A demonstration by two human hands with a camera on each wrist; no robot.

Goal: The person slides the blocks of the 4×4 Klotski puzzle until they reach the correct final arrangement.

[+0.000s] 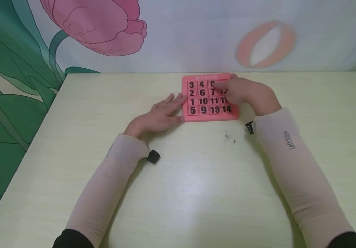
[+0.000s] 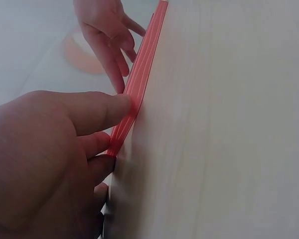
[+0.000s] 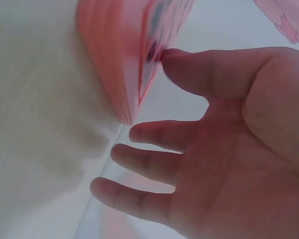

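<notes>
A pink sliding number puzzle [image 1: 203, 105] lies flat near the table's far edge, its numbered tiles in rows. My left hand [image 1: 157, 117] rests at its left side. In the left wrist view, the thumb and fingertips of that hand [image 2: 35, 154] touch the pink rim, fingers fairly straight. From the right, my right hand [image 1: 248, 90] reaches over the board, one fingertip on the tiles near the 8 and covering part of the top right. In the right wrist view, the other fingers of this hand [image 3: 224, 134] extend loosely past the board's edge, gripping nothing.
The pale table [image 1: 178, 193] stretches toward me. Small dark marks [image 1: 228, 137] show below the puzzle. Behind the table hangs a cloth or wall covering with a pink flower [image 1: 103, 27] and green leaves [image 1: 13, 103]. Both forearms wear light sleeves [image 1: 292, 165] with black wrist pieces.
</notes>
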